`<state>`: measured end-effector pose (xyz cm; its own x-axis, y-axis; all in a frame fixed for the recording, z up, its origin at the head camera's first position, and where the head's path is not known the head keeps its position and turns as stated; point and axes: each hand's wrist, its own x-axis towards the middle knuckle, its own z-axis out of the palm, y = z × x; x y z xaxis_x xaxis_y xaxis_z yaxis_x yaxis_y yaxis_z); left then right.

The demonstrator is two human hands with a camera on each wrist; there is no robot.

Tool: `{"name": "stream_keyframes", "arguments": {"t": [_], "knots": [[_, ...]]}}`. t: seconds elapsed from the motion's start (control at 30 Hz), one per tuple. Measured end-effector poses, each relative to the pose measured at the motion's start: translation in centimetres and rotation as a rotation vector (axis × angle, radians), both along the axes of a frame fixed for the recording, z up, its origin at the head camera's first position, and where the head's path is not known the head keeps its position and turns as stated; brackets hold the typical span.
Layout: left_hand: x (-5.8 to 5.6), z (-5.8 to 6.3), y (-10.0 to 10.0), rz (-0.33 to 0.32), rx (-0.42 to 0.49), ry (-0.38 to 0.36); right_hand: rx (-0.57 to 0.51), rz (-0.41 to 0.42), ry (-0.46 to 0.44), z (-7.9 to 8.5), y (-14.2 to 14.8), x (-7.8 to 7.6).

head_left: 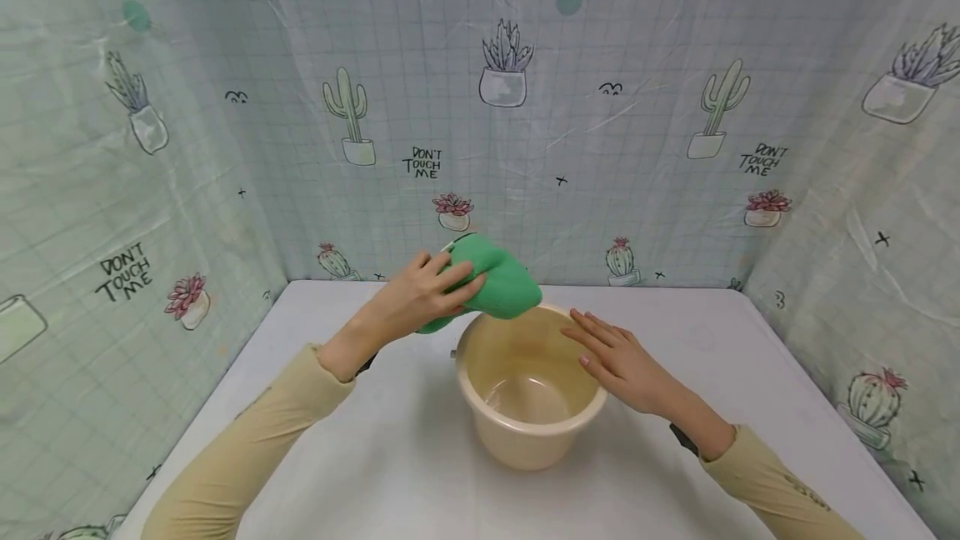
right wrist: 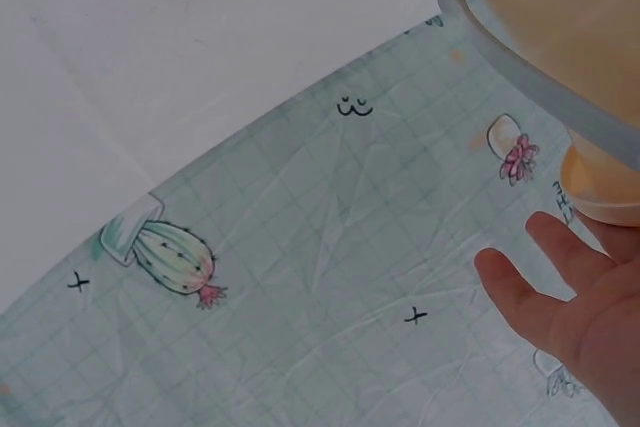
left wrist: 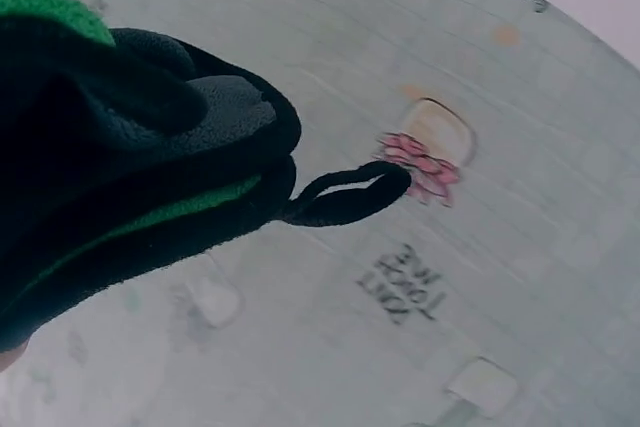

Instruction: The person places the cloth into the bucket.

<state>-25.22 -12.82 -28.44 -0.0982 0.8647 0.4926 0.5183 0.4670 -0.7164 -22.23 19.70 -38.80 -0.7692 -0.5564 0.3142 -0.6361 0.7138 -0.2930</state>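
Note:
My left hand (head_left: 423, 294) grips a bunched green cloth (head_left: 506, 277) above the back left of a cream plastic bucket (head_left: 525, 447). In the left wrist view the cloth shows fuzzy grey patches (left wrist: 225, 112), dark edging and a black hanging loop (left wrist: 350, 211). The bucket stands upright on the table, its visible inside bare. At its right rim is my right hand (head_left: 630, 365), fingers extended and spread, holding nothing. The right wrist view shows those fingers (right wrist: 520, 297) just under the bucket's rim, where a grey handle (right wrist: 545, 92) runs along the side.
A white table (head_left: 360, 448) lies under the bucket. Behind it and on both sides hangs a pale sheet (head_left: 637, 215) printed with cacti and lettering, meeting the table's edges.

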Motion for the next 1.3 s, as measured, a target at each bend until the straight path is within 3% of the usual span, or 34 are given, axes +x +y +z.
{"name": "stream_keyframes", "arguments": {"t": [0.2, 0.5, 0.63, 0.8, 1.07, 1.3], "knots": [[1.6, -0.2, 1.9, -0.055, -0.118, 0.023, 0.007, -0.011, 0.004, 0.1, -0.1, 0.0], [3.1, -2.5, 4.0, -0.062, -0.295, 0.038, 0.009, -0.024, -0.01, 0.1, -0.1, 0.2], [3.2, -3.6, 4.6, -0.054, -0.354, -0.009, 0.027, -0.029, 0.005, 0.1, -0.1, 0.1], [2.8, -4.4, 4.5, -0.051, -0.282, -0.079, 0.065, -0.042, 0.028, 0.3, -0.2, 0.2], [2.2, -4.7, 2.8, -0.031, -0.177, -0.094, 0.101, -0.056, 0.059, 0.5, -0.2, 0.3], [2.5, -5.6, 0.7, -0.007, -0.11, -0.138, 0.116, -0.067, 0.056, 0.4, -0.1, 0.3]]}}
